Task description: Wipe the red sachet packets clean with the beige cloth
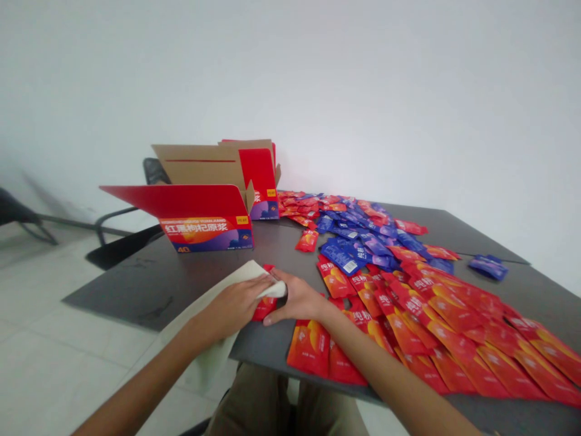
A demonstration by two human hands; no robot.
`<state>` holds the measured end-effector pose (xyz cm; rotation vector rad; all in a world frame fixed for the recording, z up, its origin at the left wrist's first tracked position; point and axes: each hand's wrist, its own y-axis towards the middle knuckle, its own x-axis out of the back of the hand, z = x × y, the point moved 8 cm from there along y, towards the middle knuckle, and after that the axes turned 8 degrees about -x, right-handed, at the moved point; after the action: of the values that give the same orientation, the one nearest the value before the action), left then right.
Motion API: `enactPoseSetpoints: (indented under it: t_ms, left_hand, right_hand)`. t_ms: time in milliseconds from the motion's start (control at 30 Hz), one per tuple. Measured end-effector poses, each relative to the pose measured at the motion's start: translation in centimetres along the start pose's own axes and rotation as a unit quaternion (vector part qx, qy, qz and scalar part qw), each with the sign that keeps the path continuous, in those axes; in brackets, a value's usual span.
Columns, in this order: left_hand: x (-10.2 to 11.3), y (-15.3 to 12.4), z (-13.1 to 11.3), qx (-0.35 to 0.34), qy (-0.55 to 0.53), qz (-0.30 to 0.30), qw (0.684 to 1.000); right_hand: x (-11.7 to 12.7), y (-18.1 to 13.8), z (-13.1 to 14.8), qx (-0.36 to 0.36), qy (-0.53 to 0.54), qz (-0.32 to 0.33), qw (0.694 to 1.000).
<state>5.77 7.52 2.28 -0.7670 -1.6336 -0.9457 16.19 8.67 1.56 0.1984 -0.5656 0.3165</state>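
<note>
Near the table's front edge, my left hand (236,306) grips a pale cream cloth (247,272) and presses it onto a red sachet (262,310). The cloth covers part of that sachet and hangs over the table edge beneath my left forearm. My right hand (297,297) curves around the sachet's right side, its thumb at the near end and its fingers at the far end. Right of it, overlapping rows of red sachets (403,324) lie flat, partly hidden by my right forearm.
An open red-and-blue carton (209,233) stands at the left, with its flaps raised. A second open carton (263,181) is behind it. Mixed blue sachets (358,242) and red ones are heaped across the dark table (290,242). A black chair (122,239) stands beyond the left edge.
</note>
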Motion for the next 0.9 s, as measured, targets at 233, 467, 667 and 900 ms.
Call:
enactPoseSetpoints:
  t_ms: [233, 467, 667, 900]
  left_hand:
    - [-0.1, -0.4, -0.8, -0.034, -0.011, 0.014, 0.999]
    - [0.4, -0.3, 0.9, 0.027, 0.011, -0.004, 1.000]
    - [-0.5, -0.6, -1.3, -0.049, -0.010, 0.018, 0.999]
    - [-0.2, 0.0, 0.3, 0.002, 0.006, -0.004, 1.000]
  right_hand:
    - [0.0, 0.1, -0.3, -0.009, 0.002, -0.007, 1.000]
    - [0.0, 0.0, -0.5, -0.016, 0.004, -0.003, 1.000]
    - [0.0, 0.0, -0.1, 0.000, -0.001, -0.004, 1.000]
    - [-0.1, 0.1, -0.5, -0.018, -0.005, -0.004, 1.000]
